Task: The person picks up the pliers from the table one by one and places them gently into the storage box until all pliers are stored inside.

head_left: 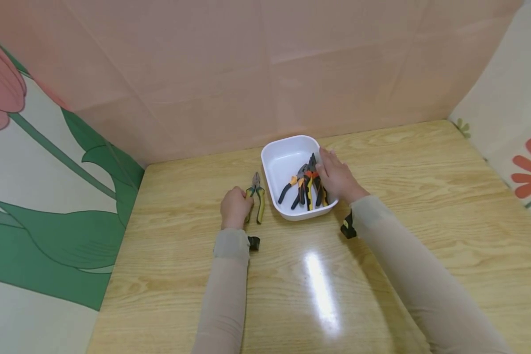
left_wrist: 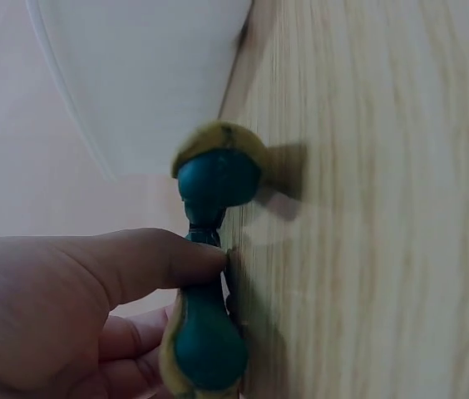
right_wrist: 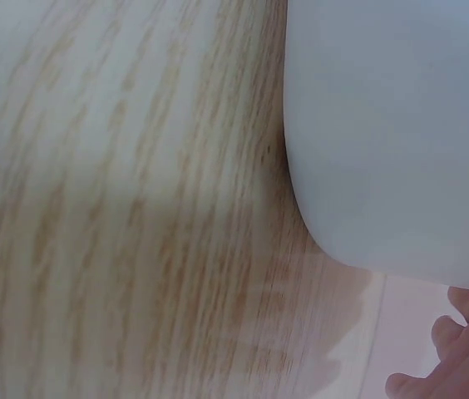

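My left hand (head_left: 235,206) holds a pair of combination pliers (head_left: 260,196) by one handle, left of a white plastic bin (head_left: 276,152). The pliers have yellow and green handles, and their jaws point away from me, with the handles spread apart. In the left wrist view, the thumb (left_wrist: 176,259) presses on the green part of the grip close over the table. My right hand (head_left: 336,177) is at the bin's right side, with the thumb over the rim and the fingers (right_wrist: 459,349) outside the wall. Several pliers (head_left: 309,184) with orange, black and yellow handles lie inside the bin.
The wood-grain table (head_left: 168,275) meets a pink-covered wall (head_left: 203,88) just behind the bin. Walls with painted flowers stand at the left and right. Dark wrist straps show at both cuffs.
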### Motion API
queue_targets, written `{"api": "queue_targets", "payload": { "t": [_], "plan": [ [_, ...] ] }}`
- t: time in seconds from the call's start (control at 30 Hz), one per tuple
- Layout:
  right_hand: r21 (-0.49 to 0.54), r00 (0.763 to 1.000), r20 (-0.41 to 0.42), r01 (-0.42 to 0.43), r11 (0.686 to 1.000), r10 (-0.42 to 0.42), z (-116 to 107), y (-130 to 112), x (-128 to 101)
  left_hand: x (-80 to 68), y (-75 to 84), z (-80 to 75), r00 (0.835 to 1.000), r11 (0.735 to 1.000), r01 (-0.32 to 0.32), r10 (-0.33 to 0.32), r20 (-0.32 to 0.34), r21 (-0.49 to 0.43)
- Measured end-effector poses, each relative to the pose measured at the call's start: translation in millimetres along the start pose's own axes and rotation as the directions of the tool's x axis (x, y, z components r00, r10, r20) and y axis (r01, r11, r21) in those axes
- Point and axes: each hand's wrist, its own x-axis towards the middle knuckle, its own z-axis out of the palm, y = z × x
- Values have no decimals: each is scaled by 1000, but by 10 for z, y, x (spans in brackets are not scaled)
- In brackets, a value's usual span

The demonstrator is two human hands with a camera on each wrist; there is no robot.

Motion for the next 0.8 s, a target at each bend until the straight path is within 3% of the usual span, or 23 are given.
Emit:
{"api": "queue_targets", "payload": {
  "t": [0.8],
  "plan": [
    [-7,1000,8,-4,1000,4,-12,12,-3,16,25,18,999,999,-27,26,-20,-35]
  ]
}}
